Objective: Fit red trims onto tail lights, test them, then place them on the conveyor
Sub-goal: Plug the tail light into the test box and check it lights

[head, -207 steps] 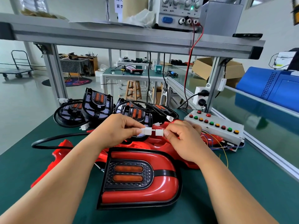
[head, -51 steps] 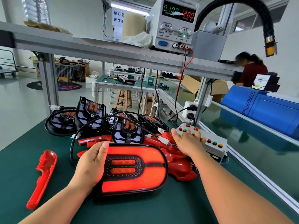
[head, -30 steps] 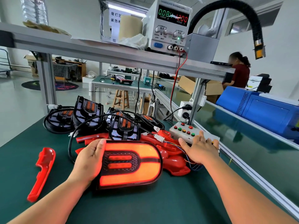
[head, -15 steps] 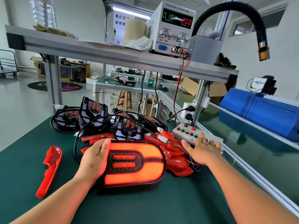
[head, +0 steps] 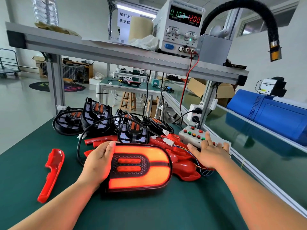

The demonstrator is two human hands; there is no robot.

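Furthest left of the glowing red-and-orange oval tail light (head: 141, 166), a loose red plastic trim strip (head: 51, 173) lies alone on the dark green bench mat (head: 149, 209), well apart from the light. Next comes the left hand (head: 98, 163), forearm reaching up from the lower left. It lies palm-down over the light's left end with its fingers close together and nearly straight, pressing on it rather than clasping it. The light itself sits flat on the mat in front of the person, lit across its outer band and two inner bars. Just behind the light stands a row of unlit black tail-light housings (head: 98, 113) with black cables, and a heap of red trims (head: 182, 163) touches its right end. Right of the light, the right hand (head: 209, 153) stretches forward with its fingers spread wide and holds nothing, its fingertips resting on a white box of coloured push buttons (head: 192, 135). High above the light, a white bench power supply (head: 181, 25) shows lit digits.
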